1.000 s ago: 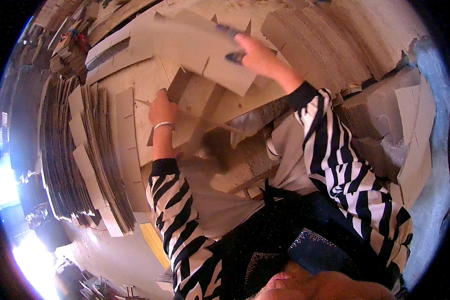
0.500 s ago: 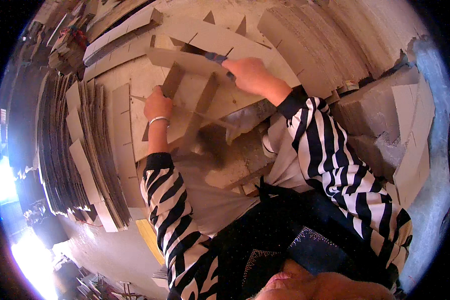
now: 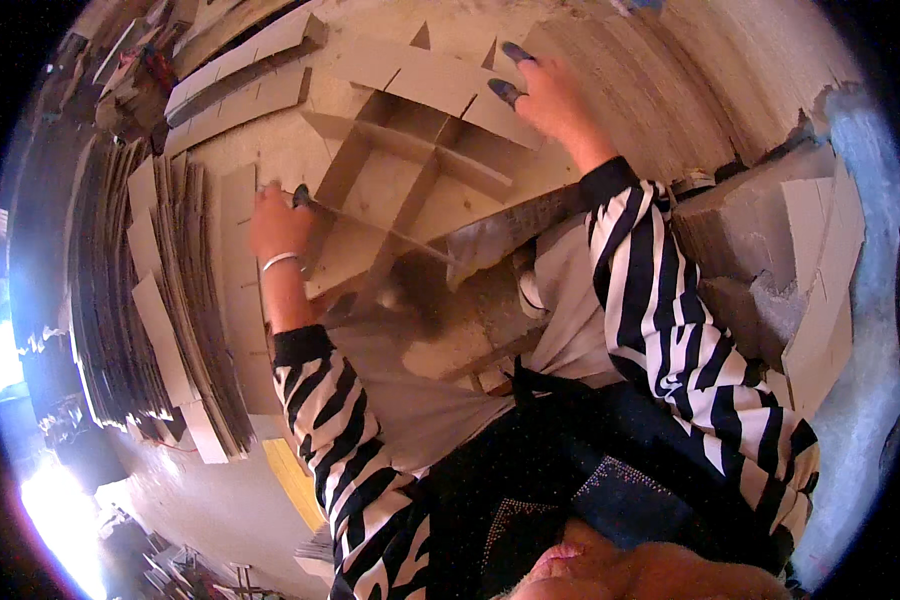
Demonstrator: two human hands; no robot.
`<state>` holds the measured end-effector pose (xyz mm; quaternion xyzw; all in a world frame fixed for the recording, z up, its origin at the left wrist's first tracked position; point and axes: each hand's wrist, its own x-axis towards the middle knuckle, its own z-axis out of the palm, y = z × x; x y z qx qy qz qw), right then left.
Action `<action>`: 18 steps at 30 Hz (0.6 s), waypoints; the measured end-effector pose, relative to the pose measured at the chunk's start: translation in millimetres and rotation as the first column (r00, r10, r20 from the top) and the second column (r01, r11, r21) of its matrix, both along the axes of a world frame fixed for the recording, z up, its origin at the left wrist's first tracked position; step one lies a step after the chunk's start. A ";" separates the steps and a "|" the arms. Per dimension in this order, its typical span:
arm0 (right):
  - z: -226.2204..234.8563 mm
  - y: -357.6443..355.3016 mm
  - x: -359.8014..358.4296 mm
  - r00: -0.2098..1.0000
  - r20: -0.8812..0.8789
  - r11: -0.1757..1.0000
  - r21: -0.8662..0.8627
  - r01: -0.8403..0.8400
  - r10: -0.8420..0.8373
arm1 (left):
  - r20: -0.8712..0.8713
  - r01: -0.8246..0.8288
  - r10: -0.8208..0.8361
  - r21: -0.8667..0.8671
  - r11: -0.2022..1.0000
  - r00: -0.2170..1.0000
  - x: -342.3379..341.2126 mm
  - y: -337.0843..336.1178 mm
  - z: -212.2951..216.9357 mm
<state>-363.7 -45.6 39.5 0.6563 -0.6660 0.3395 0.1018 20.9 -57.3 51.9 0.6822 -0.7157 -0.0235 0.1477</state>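
Note:
Slotted cardboard strips stand crossed as a divider grid (image 3: 400, 215) on the wooden work surface in front of me. Along its far side lies a long slotted strip (image 3: 425, 88), tilted and meeting the ends of the crossing strips. Just past that strip's right end is my right hand (image 3: 560, 105), with dark covers on its thumb and finger; the two are spread apart with nothing between them. My left hand (image 3: 278, 230) hovers at the grid's left side, its dark-covered thumb apart from its slightly blurred fingers. It appears to hold nothing.
Tall stacks of cardboard strips (image 3: 120, 290) stand at the left, with a loose slotted strip (image 3: 238, 250) beside them. More stacked cardboard (image 3: 630, 90) lies at the far right. Two slotted strips (image 3: 245, 110) rest at the far left. Folded cardboard (image 3: 825, 260) leans at the right.
My right hand has let go of the grid and moved right and away from me. My left hand has come off its strip and shifted left. A shorter cross strip now shows in the grid's right part.

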 end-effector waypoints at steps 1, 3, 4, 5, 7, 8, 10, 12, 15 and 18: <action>-6.6 -9.2 -3.7 0.997 0.072 0.977 0.213 -0.033 0.018 | 0.083 -0.064 0.045 0.245 0.967 0.996 13.5 -3.7 7.2; -21.8 -25.2 0.4 0.973 0.228 0.801 0.577 -0.160 0.030 | 0.080 0.126 -0.170 0.390 0.912 0.982 60.4 -9.2 -12.8; -28.9 -16.0 2.2 0.956 0.292 0.794 0.575 -0.197 0.025 | -0.238 0.289 -0.194 0.482 0.827 0.952 20.0 -0.7 -11.2; -29.4 -12.2 19.8 0.926 0.374 0.791 0.553 -0.263 0.046 | -0.512 0.438 -0.146 0.513 0.739 0.847 -29.6 22.8 11.6; -32.9 -18.3 61.3 0.709 0.696 0.745 0.413 -0.523 0.112 | -0.296 0.423 -0.319 0.424 0.800 0.900 -70.5 43.4 -7.7; -47.4 -17.0 62.9 0.696 0.713 0.783 0.384 -0.489 0.085 | -0.459 0.526 -0.361 0.305 0.794 0.812 -106.4 54.7 -26.2; -57.1 -18.7 98.8 0.595 0.795 0.825 0.255 -0.504 0.118 | -0.218 0.393 -0.327 0.470 0.791 0.920 -123.2 64.2 -24.0; -40.0 -14.6 101.4 0.342 0.925 0.778 0.092 -0.621 0.164 | -0.267 0.368 -0.289 0.325 0.871 0.919 -117.2 67.3 -49.8; -10.3 -15.5 78.9 0.224 0.967 0.822 0.029 -0.569 0.121 | -0.761 0.319 -0.010 0.260 0.911 0.649 -87.6 48.1 -26.5; -26.6 -29.7 65.6 0.147 0.985 0.860 -0.007 -0.510 0.095 | -0.699 0.219 -0.157 -0.001 0.976 0.697 -2.1 19.8 -3.2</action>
